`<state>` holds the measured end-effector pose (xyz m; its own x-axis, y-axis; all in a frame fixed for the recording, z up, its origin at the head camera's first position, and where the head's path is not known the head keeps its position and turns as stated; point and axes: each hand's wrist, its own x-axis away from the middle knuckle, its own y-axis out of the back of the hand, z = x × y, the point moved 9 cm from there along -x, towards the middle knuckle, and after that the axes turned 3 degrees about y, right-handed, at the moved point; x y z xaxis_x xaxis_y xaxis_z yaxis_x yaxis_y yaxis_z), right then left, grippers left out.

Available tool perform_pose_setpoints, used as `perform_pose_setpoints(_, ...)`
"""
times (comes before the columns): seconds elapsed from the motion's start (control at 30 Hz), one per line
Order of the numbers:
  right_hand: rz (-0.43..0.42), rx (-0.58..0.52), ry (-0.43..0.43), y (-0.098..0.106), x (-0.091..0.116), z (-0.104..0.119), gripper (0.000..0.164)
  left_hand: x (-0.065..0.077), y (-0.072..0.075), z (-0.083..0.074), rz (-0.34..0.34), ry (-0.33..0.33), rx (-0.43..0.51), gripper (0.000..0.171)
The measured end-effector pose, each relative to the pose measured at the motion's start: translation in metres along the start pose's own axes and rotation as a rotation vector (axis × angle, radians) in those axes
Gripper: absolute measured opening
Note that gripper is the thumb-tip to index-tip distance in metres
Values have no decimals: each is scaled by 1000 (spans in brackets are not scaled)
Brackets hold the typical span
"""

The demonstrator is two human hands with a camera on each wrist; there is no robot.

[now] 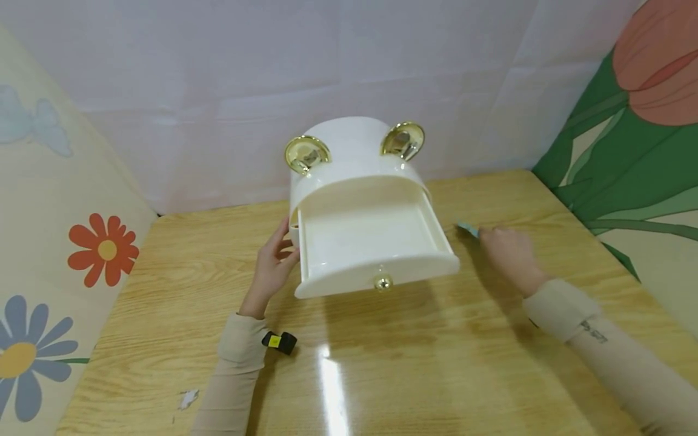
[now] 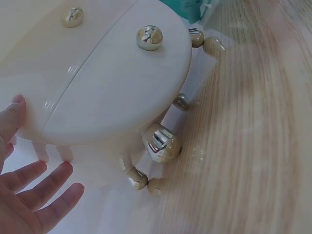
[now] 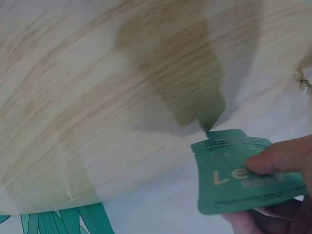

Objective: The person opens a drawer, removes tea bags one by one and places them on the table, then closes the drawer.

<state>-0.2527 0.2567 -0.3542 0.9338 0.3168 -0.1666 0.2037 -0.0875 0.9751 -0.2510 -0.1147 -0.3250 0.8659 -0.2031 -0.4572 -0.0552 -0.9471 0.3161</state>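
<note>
Right hand (image 1: 509, 254) has a green packet (image 3: 226, 191) pinched, "Le" readable, smaller print too blurry; packet's at the white box's (image 1: 349, 142) 3 o'clock, over the counter (image 1: 414, 375); left hand's (image 1: 272, 263) fingers loosely spread, at its 8 o'clock.

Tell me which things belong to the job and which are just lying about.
Part of the job:
green packet, in the right hand
white cabinet, drawer open, left hand beside it

Surroundings only:
pale scrap or mark on the table
pale cloth behind
painted flowers

The green packet (image 3: 229, 189) reads "Le" in pale letters.
</note>
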Motion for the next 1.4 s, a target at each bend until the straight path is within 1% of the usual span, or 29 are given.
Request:
perform_pose_setpoints(0.07,-8,7,-2,-3,0,2,6,0,0,4,-2,5,5,59)
perform_pose_setpoints(0.2,-9,10,-12,-8,1,6,8,0,0,21,-8,14,14,61)
perform_pose_setpoints(0.27,29,-10,-30,-14,1,7,8,-1,0,29,-11,10,19,62)
perform_pose_setpoints(0.33,61,-24,-45,-19,2,8,8,-1,0,31,-14,2,13,62)
perform_pose_setpoints(0.37,75,-30,-50,-21,3,8,11,-1,0,31,-13,1,12,62)
perform_pose_setpoints(0.47,92,-41,-51,-26,4,9,25,-1,0,29,-10,5,19,62)
perform_pose_setpoints(0.57,79,-60,-30,-27,5,10,37,-1,-1,16,-4,6,16,60)
perform_pose_setpoints(0.7,85,-104,-9,-32,7,10,51,0,-1,-2,5,6,-5,59)
perform_pose_setpoints(0.8,109,-128,-13,-36,9,9,63,0,-1,-3,10,22,-4,59)
perform_pose_setpoints(0.9,148,-153,-29,-40,12,7,72,0,-1,-3,12,22,4,59)
perform_pose_setpoints(0.93,166,-162,-34,-42,12,6,75,0,-1,2,11,28,11,59)
perform_pose_setpoints(1.0,195,-180,-42,-45,14,4,79,0,-1,4,10,19,18,59)
perform_pose_setpoints(1.13,241,-205,-48,-53,16,-1,81,0,-1,4,6,9,17,59)
perform_pose_setpoints(1.17,247,-209,-50,-54,17,-2,81,1,-1,-1,6,4,12,58)
perform_pose_setpoints(1.33,273,-216,-50,-55,19,-3,85,1,0,-3,5,5,1,59)
perform_pose_setpoints(1.4,265,-206,-41,-51,20,-2,83,1,-1,-2,7,8,2,59)
